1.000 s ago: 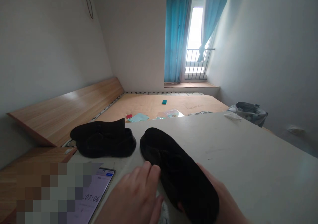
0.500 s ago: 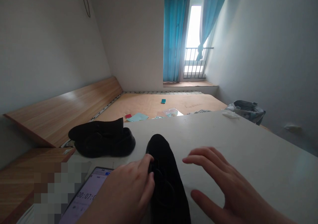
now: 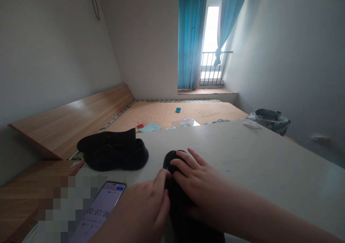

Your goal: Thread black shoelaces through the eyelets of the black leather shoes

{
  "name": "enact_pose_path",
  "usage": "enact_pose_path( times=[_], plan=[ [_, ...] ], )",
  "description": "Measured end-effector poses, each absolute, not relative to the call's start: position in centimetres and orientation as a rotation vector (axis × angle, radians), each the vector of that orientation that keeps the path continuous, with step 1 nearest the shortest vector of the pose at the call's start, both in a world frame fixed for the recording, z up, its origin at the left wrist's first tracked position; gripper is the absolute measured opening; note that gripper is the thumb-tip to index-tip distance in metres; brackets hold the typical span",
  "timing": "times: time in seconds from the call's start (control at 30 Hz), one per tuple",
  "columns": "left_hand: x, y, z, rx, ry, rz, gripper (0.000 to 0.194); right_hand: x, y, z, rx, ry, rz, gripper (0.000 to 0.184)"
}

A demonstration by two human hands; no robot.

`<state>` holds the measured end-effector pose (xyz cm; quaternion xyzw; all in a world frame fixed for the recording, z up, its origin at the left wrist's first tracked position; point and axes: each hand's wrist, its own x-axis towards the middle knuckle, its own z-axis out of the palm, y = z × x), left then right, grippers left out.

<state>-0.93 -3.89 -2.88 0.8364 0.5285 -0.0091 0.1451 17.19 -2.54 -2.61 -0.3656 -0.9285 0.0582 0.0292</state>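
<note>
A black shoe [image 3: 175, 214] stands on the white table in front of me, toe pointing away; a flat, matte dark piece like an insole [image 3: 174, 164] lies over its top. My left hand [image 3: 151, 200] grips the shoe's left side near the toe, with thumb and fingers closed. Across the top lies my right hand [image 3: 191, 174], fingers spread and touching the dark piece. Much of the shoe's upper is hidden beneath this hand. Further left sits a second black shoe [image 3: 115, 160], turned sideways, with a similar flat dark piece [image 3: 107, 140] resting on it.
Left of my left hand, a phone [image 3: 105, 200] shows a running timer. A small white packet [image 3: 252, 124] lies at the far edge of the white table [image 3: 256, 171]. Beyond are a bed [image 3: 151, 110] with small packets and a grey bag [image 3: 269, 119].
My right hand has come left from beside the shoe onto its top. The flat dark piece now looks shifted to the right, showing more of the shoe's glossy toe edge.
</note>
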Motion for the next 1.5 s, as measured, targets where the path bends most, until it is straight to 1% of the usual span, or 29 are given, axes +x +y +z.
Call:
enact_pose_path(
  times=[0.07,0.17,0.2,0.23,0.3,0.37,0.4,0.47,0.53,0.63,0.73,0.83,0.9,0.97,1.07,1.17,1.2,1.23,1.33,1.37,1.5],
  plan=[
    [-1.0,-3.8,-3.0,2.396,1.529,-0.005,0.043,17.2,-2.4,-2.5,-1.056,-2.820,0.233,0.056],
    [-1.1,-3.8,-3.2,2.379,1.534,0.044,0.037,17.4,-2.0,-1.9,-0.987,-2.731,0.399,0.025],
    [-1.1,-3.8,-3.2,2.372,1.537,0.064,0.035,17.7,-1.8,-1.6,-0.977,-2.672,0.503,0.018],
    [-1.1,-3.9,-3.2,2.364,1.540,0.081,0.033,18.0,-1.5,-1.3,-0.969,-2.582,0.647,0.015],
    [-1.1,-4.0,-3.0,2.347,1.538,0.112,0.030,19.0,-0.7,-0.6,-0.921,-2.305,0.991,0.017],
    [-1.0,-4.1,-2.8,2.332,1.529,0.133,0.028,20.2,0.2,0.1,-0.839,-1.983,1.259,0.025],
    [-0.9,-4.1,-2.7,2.326,1.525,0.141,0.028,20.9,0.7,0.5,-0.825,-1.869,1.329,0.030],
    [-0.8,-4.2,-2.5,2.319,1.520,0.151,0.025,22.5,1.6,1.1,-0.981,-1.842,1.317,0.038],
    [-0.7,-4.2,-2.4,2.315,1.523,0.162,0.023,24.2,2.6,1.4,-1.295,-1.964,1.192,0.040],
    [-0.6,-4.1,-2.3,2.303,1.516,0.179,0.020,26.6,4.3,0.7,-1.699,-2.137,1.044,0.033],
    [-0.6,-3.7,-2.3,2.273,1.515,0.174,0.026,28.4,5.9,-1.1,-2.117,-2.231,0.999,0.024],
    [-0.8,-3.3,-2.1,2.247,1.512,0.141,0.029,29.1,6.8,-2.6,-2.446,-2.253,0.881,0.024],
    [-1.0,-3.2,-2.1,2.239,1.474,0.111,0.027,29.0,6.8,-2.7,-2.526,-2.258,0.781,0.028],
    [-1.3,-3.1,-2.1,2.234,1.430,0.081,0.026,28.5,6.3,-2.1,-2.479,-2.290,0.732,0.037],
    [-1.9,-3.0,-2.2,2.237,1.391,0.059,0.027,27.0,4.7,-0.2,-2.193,-2.403,0.830,0.044],
    [-2.2,-3.0,-2.3,2.251,1.364,0.054,0.025,24.8,2.4,1.3,-1.811,-2.523,1.105,0.042],
    [-2.3,-3.1,-2.3,2.253,1.357,0.059,0.023,24.1,1.7,1.6,-1.722,-2.562,1.145,0.042],
    [-2.3,-3.1,-2.3,2.254,1.351,0.073,0.022,23.6,1.0,1.7,-1.657,-2.607,1.125,0.039],
    [-2.2,-3.1,-2.3,2.246,1.334,0.134,0.022,22.8,-0.3,1.8,-1.557,-2.727,0.846,0.026],
    [-2.1,-3.1,-2.3,2.246,1.341,0.143,0.023,22.9,-0.4,1.8,-1.517,-2.732,0.802,0.024],
    [-1.6,-2.6,-2.8,2.282,1.406,0.158,0.022,23.9,0.7,1.7,-1.451,-2.488,1.028,0.025]
  ],
)
